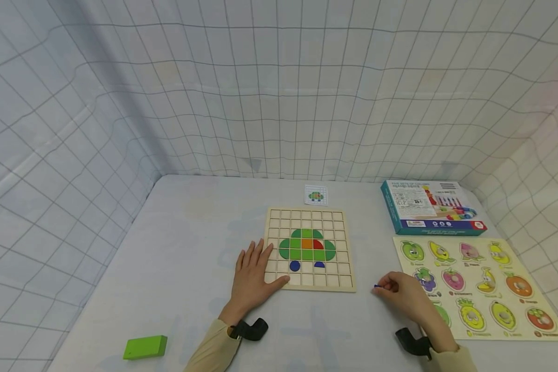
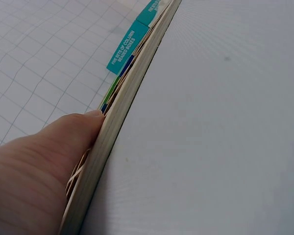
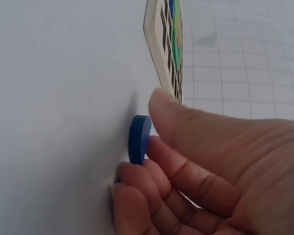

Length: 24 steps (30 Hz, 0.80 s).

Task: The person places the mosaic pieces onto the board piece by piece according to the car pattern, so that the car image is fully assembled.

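Two hands work at a wooden grid board (image 1: 310,249) lying on the pale table (image 1: 181,248). The left hand (image 1: 253,276) lies flat, fingers straight, over the board's near left corner, the thumb along its near edge; the left wrist view shows the thumb (image 2: 63,137) pressed against the board's side. The right hand (image 1: 402,295) rests on the table to the right of the board, apart from it, its fingers curled, pinching a small blue disc (image 3: 139,139) that stands on edge against the table; in the head view the disc is only a blue speck at the fingertips.

On the board, green tiles form a rounded shape (image 1: 307,245) with an orange tile and a red one in the middle, and below it sit a blue round piece (image 1: 295,265) and a blue half-round piece (image 1: 319,264). A small pattern card (image 1: 315,195) lies just beyond the board. To the right are a teal box (image 1: 430,207) and a fruit puzzle (image 1: 479,287), whose near left part the right hand overlaps. A green block (image 1: 145,346) lies near the table's front left edge.
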### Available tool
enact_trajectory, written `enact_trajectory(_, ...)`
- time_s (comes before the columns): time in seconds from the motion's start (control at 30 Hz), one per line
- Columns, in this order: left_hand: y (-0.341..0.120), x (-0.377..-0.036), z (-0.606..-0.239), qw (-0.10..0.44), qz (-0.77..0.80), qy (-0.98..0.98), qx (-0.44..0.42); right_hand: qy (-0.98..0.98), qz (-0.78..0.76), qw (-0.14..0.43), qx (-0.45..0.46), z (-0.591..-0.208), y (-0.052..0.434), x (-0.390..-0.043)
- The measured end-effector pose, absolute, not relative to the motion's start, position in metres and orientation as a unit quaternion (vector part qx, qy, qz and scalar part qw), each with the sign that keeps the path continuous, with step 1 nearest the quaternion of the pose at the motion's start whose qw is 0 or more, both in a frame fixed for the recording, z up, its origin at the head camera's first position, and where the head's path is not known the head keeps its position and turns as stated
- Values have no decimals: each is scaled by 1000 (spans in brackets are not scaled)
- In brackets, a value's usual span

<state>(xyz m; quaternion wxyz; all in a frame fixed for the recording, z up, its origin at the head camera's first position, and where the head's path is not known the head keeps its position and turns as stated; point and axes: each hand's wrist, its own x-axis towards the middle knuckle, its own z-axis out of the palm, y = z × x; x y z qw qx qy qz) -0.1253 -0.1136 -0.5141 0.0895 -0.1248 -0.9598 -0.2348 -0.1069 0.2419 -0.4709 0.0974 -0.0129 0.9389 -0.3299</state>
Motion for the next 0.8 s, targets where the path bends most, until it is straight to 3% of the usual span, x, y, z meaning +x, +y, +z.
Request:
enact_trajectory(0.37, -113, -125, -514, 88, -241, -958, -128, 936, -336, 108, -4, -471, 242, -108)
enact_trajectory(0.8, -114, -126, -515, 93, -241, -957, -128, 944, -322, 32, -58, -473, 216, -101)
